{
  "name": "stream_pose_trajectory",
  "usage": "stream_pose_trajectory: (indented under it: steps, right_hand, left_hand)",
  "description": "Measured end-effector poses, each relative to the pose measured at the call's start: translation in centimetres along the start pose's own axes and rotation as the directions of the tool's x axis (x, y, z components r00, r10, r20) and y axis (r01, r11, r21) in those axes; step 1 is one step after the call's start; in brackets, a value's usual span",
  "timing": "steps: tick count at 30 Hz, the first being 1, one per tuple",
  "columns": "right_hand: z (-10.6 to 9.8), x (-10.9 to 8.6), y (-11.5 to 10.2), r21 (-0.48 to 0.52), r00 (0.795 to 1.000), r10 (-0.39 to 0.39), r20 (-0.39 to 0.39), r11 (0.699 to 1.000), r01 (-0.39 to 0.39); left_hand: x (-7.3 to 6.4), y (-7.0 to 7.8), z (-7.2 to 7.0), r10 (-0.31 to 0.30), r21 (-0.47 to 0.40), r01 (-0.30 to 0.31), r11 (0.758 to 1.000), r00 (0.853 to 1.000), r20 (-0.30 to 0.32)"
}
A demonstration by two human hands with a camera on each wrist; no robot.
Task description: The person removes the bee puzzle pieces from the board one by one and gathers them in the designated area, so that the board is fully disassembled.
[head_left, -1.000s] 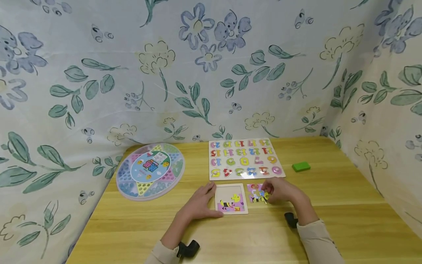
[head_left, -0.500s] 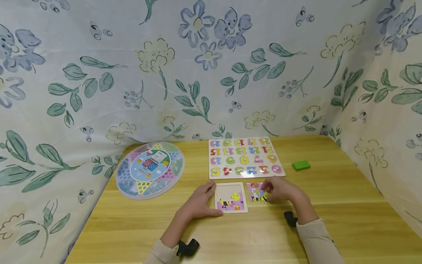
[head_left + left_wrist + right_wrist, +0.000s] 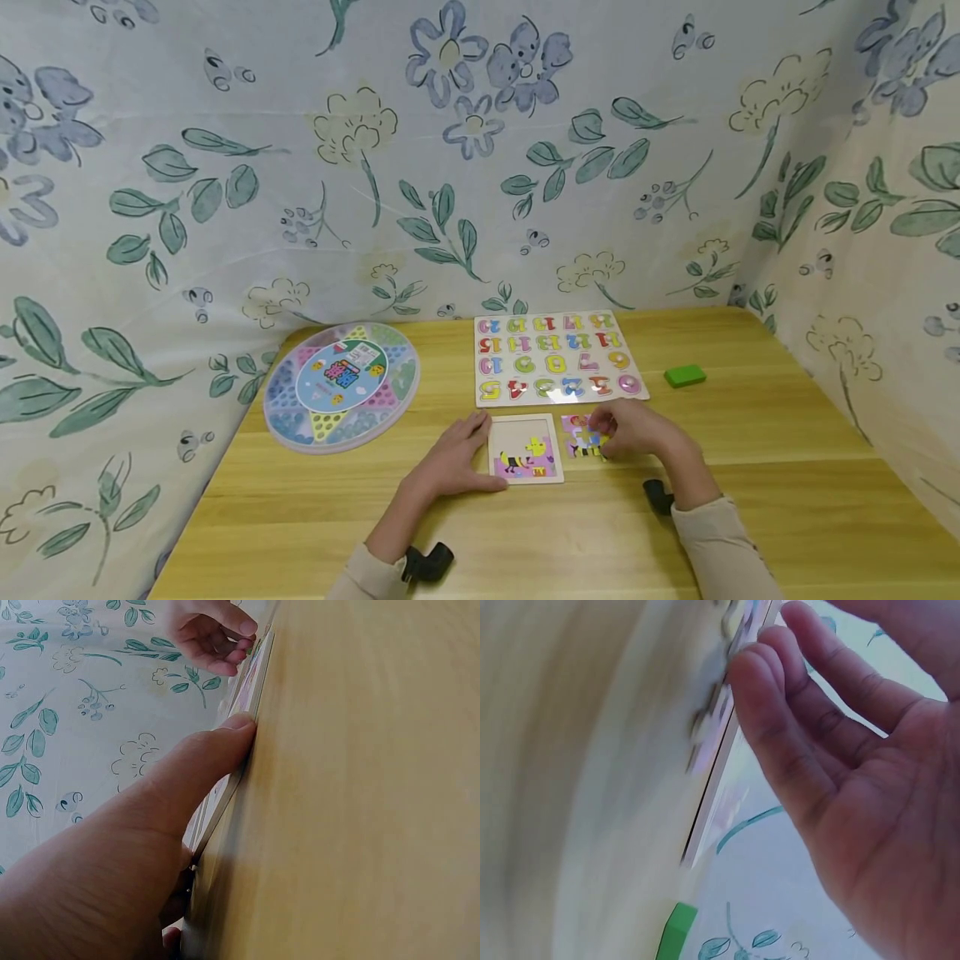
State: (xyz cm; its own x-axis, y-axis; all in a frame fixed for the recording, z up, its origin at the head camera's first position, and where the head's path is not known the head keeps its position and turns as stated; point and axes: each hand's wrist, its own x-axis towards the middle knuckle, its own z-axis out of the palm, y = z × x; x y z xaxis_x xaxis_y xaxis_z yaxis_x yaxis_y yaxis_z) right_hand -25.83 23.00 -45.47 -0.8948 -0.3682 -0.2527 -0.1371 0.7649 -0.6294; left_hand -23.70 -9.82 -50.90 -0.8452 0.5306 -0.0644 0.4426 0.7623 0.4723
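Note:
My left hand (image 3: 453, 462) grips the left side of a small square puzzle frame (image 3: 557, 450), its thumb on the near edge. Within the frame, a yellow and black bee picture on pink (image 3: 525, 468) fills the lower part, and the upper part is bare board. Just right of it lie loose jigsaw pieces (image 3: 579, 433) in pink, blue and yellow. My right hand (image 3: 637, 429) has its bent fingertips at the right side of these pieces, partly covering them. In the right wrist view its fingers (image 3: 761, 690) overlap the pieces; whether they pinch one I cannot tell.
Behind the frame lies a white number puzzle board (image 3: 512, 377) with colourful numerals. A green block (image 3: 685, 377) sits at the right. At the left is a round game board (image 3: 408, 375) with a star pattern. Floral cloth (image 3: 480, 208) stands behind the wooden table (image 3: 525, 542).
My right hand has shifted slightly left over the loose pieces and covers a little more of their right side. My left hand and the puzzle frame stay in place.

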Motion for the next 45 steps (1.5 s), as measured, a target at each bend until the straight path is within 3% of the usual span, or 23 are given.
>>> stream_pose_trajectory:
  steps: [16, 24, 35, 45]
  right_hand:
    - [2.6, 1.6, -2.3, 0.034, 0.985, -0.171, 0.028, 0.985, 0.170]
    - [3.8, 2.2, -3.8, 0.004, 0.984, -0.178, 0.021, 0.984, 0.178]
    - [4.4, 3.1, -5.4, -0.011, 0.998, -0.058, 0.021, 0.998, 0.059]
    - [4.5, 3.2, -5.4, -0.077, 0.997, -0.077, 0.016, 0.994, 0.078]
  left_hand:
    - [-0.1, 0.0, -0.1, -0.002, 0.006, 0.002, 1.000, 1.000, -0.003]
    - [-0.1, -0.1, 0.2, -0.008, 0.012, 0.008, 1.000, 1.000, -0.003]
    - [-0.1, 0.0, 0.1, -0.009, -0.001, 0.009, 1.000, 1.000, -0.009]
    - [0.0, 0.0, 0.2, -0.015, -0.020, 0.015, 1.000, 1.000, -0.006]
